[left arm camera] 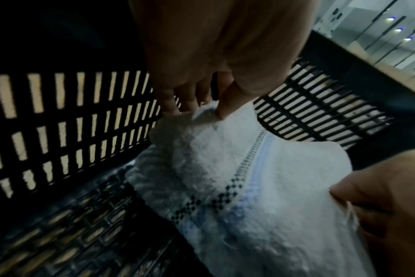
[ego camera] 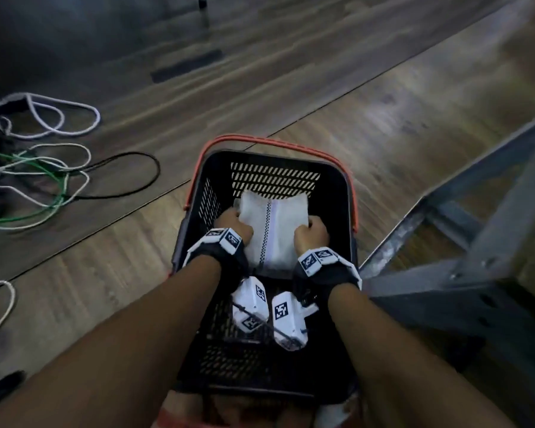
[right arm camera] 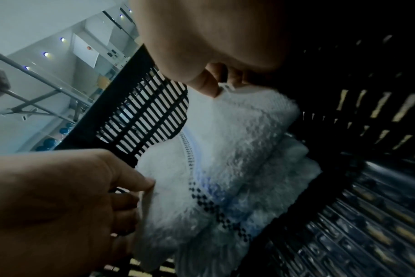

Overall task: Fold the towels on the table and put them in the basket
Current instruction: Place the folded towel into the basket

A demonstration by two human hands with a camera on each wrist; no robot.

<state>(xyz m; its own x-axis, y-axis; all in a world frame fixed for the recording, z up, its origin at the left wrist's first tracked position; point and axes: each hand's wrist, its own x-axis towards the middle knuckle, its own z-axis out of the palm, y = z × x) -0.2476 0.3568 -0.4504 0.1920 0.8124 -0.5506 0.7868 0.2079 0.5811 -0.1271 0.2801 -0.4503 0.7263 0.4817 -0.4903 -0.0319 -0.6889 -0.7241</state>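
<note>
A folded white towel (ego camera: 275,230) with a dark checked stripe is inside the black basket (ego camera: 337,186), near its far slatted wall. My left hand (ego camera: 230,219) grips the towel's left edge and my right hand (ego camera: 311,227) grips its right edge. In the left wrist view my left hand (left arm camera: 209,105) has its thumb on top of the towel (left arm camera: 249,178) and its fingers underneath. In the right wrist view my right hand (right arm camera: 216,88) pinches the towel (right arm camera: 225,150) the same way. Whether the towel touches the basket bottom is unclear.
The basket stands on a wooden floor and its red handle (ego camera: 260,142) lies folded down around the rim. Loose white, green and black cables (ego camera: 37,180) lie on the floor to the left. A grey metal frame (ego camera: 460,242) stands close on the right.
</note>
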